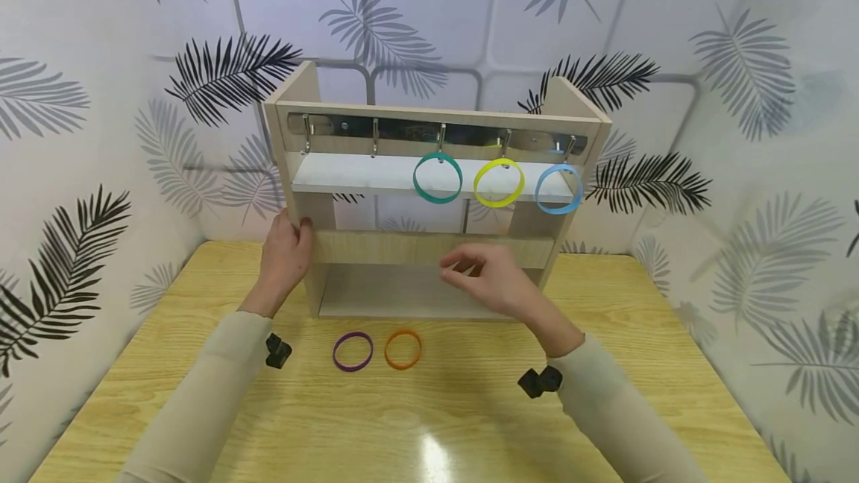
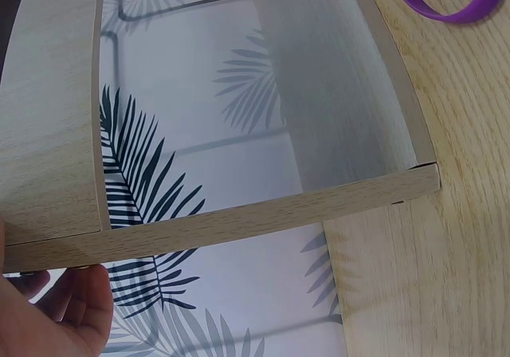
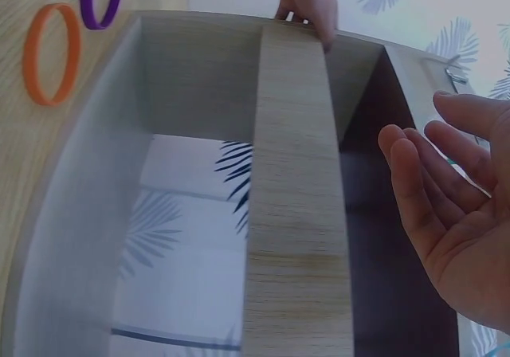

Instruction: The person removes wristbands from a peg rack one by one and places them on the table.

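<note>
A small wooden shelf [image 1: 429,250] stands on the table with a metal hook strip [image 1: 409,130] along its upper front. My left hand [image 1: 285,250] grips the shelf's left side panel, its fingers curled at the panel's outer side in the left wrist view. In front of the shelf, my right hand [image 1: 493,278] is in the air with loosely bent fingers and nothing between them. From the hooks hang a green wristband [image 1: 416,183], a yellow wristband [image 1: 477,188] and a light blue wristband [image 1: 559,210]. Both a purple wristband [image 1: 353,369] and an orange wristband [image 1: 403,367] lie on the table.
The wood-grain table [image 1: 322,423] extends around the shelf. Behind it rises a wall [image 1: 429,28] covered in leaf-patterned paper. Two hooks at the strip's left end, including the leftmost hook [image 1: 306,134], carry no band.
</note>
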